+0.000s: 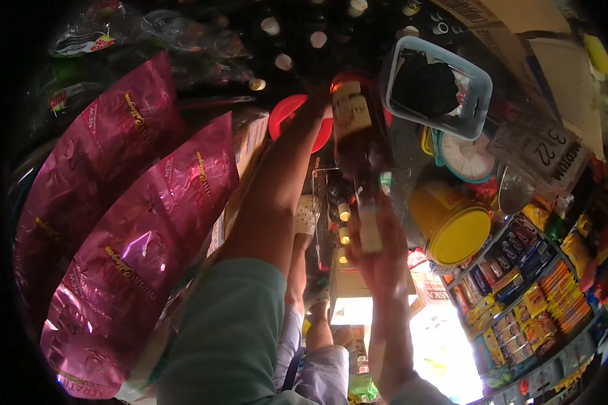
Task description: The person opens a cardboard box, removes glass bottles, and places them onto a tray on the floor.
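A glass bottle (357, 144) of dark reddish liquid, with a pale label on its body, is tilted in front of me, its base pointing away and its neck towards me. My right hand (387, 248) is closed around the neck. Beside the base is my left hand (325, 104), at the end of an outstretched arm; shadow and the bottle hide its fingers, so its grip is unclear. Under the bottle, a wire basket (318, 217) contains several dark bottles with yellowish caps (344, 235). A red round plastic item (289, 111) shows behind my left forearm.
Pink plastic packaging sheets (147, 243) hang at left. Capped bottles (283, 62) stand in the dark beyond. At right are a grey plastic container (479, 109), a dial scale (468, 157), a yellow-lidded tub (458, 235) and a rack of packets (527, 288). A cardboard box (349, 283) sits below.
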{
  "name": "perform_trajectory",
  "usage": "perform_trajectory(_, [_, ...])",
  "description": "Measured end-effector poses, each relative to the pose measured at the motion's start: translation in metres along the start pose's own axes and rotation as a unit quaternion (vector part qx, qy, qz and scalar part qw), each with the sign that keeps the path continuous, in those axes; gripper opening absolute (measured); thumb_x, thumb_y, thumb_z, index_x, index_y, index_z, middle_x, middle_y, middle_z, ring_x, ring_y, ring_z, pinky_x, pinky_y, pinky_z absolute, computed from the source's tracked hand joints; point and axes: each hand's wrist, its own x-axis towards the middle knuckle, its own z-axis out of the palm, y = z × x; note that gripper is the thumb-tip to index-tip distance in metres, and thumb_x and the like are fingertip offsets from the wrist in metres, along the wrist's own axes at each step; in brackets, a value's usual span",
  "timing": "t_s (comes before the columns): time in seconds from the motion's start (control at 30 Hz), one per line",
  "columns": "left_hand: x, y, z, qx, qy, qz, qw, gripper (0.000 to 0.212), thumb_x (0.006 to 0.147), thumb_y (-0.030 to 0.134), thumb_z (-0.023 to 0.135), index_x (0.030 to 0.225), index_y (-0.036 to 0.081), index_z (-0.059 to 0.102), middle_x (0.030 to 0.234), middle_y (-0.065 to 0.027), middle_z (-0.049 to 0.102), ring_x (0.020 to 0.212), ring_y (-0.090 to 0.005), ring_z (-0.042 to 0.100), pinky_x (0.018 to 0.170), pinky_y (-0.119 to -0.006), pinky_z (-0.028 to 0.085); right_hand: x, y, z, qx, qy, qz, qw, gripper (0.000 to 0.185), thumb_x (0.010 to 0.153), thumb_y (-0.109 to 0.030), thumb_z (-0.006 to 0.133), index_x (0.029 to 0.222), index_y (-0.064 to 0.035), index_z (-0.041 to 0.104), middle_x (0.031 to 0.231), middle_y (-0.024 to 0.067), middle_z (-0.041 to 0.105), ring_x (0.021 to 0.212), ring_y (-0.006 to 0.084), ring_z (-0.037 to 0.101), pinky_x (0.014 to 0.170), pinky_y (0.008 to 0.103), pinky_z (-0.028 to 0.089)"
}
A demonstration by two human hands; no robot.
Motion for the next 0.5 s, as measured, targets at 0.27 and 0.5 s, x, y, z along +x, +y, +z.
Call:
perform_trajectory(0.27, [-0.003, 0.002, -0.009, 0.067, -0.009, -0.053, 0.996, 0.041, 0.08, 0.023, 0.067, 0.119, 0.01, 0.064, 0.122, -0.0169, 0.064, 0.113, -0.0346, 0.062, 0.09, -0.044, 0.053, 0.161, 0.009, 0.014, 0.03, 0.034, -0.027, 0.999, 0.017, 0.103, -0.025, 0.047, 0.111, -0.0123, 0.056, 0.084, 0.0039, 0.06, 0.07, 0.0131, 0.057, 0.056, 0.0269, 0.046])
perform_trajectory(0.5, [0.014, 0.029, -0.056, -0.159, 0.13, -0.11, 0.972, 0.02, 0.082, 0.021, 0.064, 0.095, 0.008, 0.071, 0.093, -0.0215, 0.07, 0.092, -0.0418, 0.067, 0.081, -0.047, 0.055, 0.316, 0.003, -0.027, 0.131, 0.019, 0.006, 0.991, 0.012, 0.096, -0.015, 0.056, 0.102, -0.0059, 0.06, 0.088, 0.0056, 0.063, 0.076, 0.0191, 0.062, 0.069, 0.0354, 0.054])
